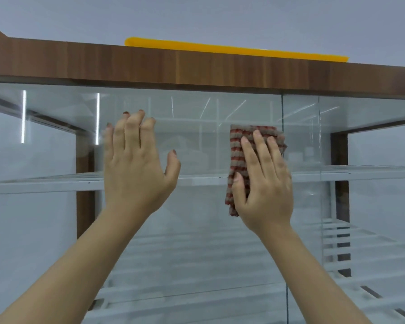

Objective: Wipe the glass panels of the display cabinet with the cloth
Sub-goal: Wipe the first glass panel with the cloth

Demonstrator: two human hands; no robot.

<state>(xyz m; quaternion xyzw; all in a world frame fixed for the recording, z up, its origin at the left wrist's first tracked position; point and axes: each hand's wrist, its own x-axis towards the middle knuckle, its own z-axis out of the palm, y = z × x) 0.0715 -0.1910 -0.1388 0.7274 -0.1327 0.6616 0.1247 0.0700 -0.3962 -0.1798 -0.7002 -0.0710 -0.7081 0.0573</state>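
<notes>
Soft, light cloth [237, 160] lies pinned flat under your right hand [264, 183], while your left hand [136, 164] at nine o'clock, splayed and empty, braces the fragile glass [197, 146].

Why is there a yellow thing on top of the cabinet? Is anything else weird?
The yellow thing lies flat on the cabinet's wooden top, the one item that seems out of place; what it is cannot be told. Nothing looks broken or spilled. The right hand presses the cloth on the glass; the left hand rests open on it.
</notes>
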